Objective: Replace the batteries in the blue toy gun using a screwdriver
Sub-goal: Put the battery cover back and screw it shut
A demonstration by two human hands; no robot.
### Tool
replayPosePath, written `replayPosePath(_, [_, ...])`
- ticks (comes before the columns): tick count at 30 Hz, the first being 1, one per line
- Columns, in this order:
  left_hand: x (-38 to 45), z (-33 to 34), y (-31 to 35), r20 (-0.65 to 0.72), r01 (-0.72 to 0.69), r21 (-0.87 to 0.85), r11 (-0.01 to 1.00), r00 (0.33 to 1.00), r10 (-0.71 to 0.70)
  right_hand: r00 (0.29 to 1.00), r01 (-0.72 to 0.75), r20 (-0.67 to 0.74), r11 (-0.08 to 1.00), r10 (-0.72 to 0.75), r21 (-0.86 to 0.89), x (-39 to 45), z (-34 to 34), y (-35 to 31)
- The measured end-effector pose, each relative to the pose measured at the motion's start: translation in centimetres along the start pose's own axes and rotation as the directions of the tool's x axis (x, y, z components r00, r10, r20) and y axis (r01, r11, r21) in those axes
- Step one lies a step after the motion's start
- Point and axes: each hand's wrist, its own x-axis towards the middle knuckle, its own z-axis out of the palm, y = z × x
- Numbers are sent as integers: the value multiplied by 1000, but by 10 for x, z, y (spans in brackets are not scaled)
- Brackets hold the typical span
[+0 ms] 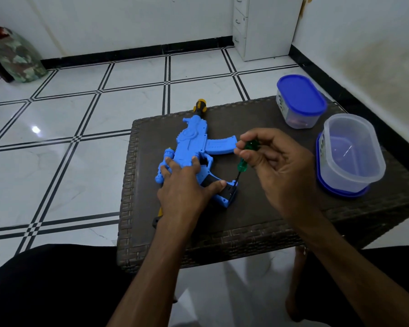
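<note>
Screwdriver point(242, 161), translucent green, on gun point(194, 140).

Single head-worn, wide-angle view. It looks forward and steeply down from above the seated person's lap, close over the dark woven worktop point(257, 208), which fills the centre. Tiled floor point(69, 114) and white walls occupy the upper frame. No second view.

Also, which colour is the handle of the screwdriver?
Translucent green; the screwdriver handle shows in the head view, pinched by the right hand.
</note>
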Motion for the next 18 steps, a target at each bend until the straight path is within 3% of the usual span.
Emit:
replayPosePath(7, [1,2,-2,-11,-5,5,1000,1000,5,963,167,252,950,-99,-264,14,5,-4])
replayPosePath(11, [1,2,-1,-20,-6,14,1000,1000,6,907,158,417,965,-59,-208,21,3,-7])
replayPosePath(15, [1,1,-1,-13,-7,15,1000,1000,8,907,21,421,994,25,-104,22,-4,-12])
replayPosePath(18, [1,1,-1,-11,-11,24,1000,1000,11,926,159,373,960,-65,-229,21,-3,-8])
